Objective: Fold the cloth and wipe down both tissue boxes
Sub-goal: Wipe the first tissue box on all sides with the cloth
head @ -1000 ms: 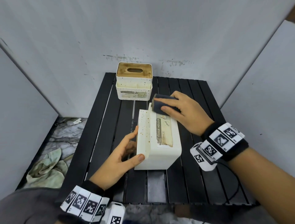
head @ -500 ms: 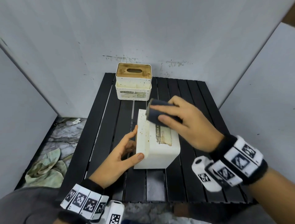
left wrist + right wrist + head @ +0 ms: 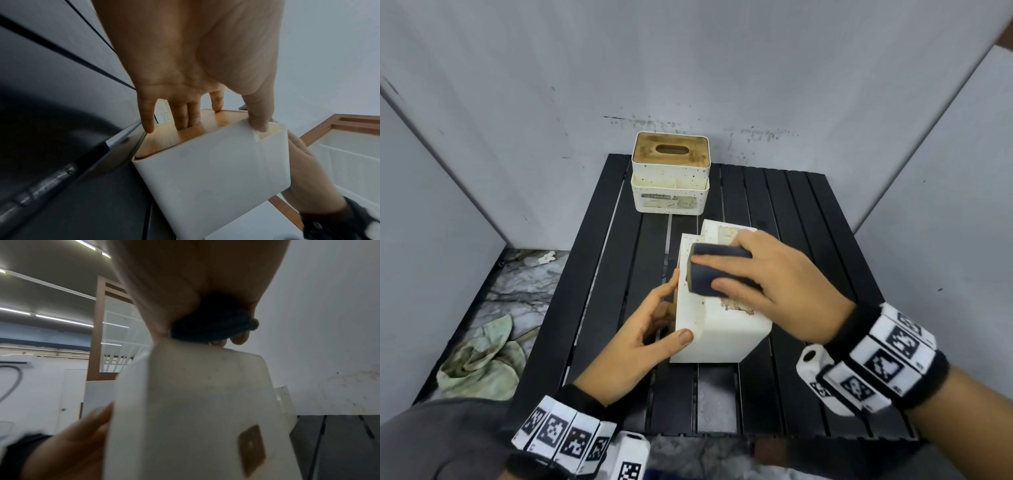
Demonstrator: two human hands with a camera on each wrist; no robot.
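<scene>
- Grey partition walls on three sides, black slatted worktop [image 3: 599, 274] in the middle, marbled floor to the left with a crumpled pale green rag [image 3: 479, 363] lying on it.
- Near tissue box [image 3: 722, 329], white and speckled, lies tipped on its side mid-worktop, long axis running away from the person; wooden lid face turned left, labelled white face up.
- Far tissue box [image 3: 670, 178] stands upright at the back edge of the worktop, wooden slotted lid up, well apart from both hands, untouched at this moment.
- Right hand [image 3: 777, 287] lies on top of the near box, fingers curled round the folded dark cloth [image 3: 717, 270] and pressing it onto the upper face near the left edge.
- Left hand [image 3: 640, 339] steadies the same box from the left: fingers spread straight against the wooden face, thumb on the near corner. Bracing, not gripping.
- Key relation: the cloth sits about mid-length on the top face, so unwiped surface lies both toward and away from the person along the long axis; strokes likely run that way.
- Judgement: first box mid-wipe, second box not yet done; the right hand is nearer to it, straight ahead.
- Risk: the box may slide if the left hand eases off.
</scene>
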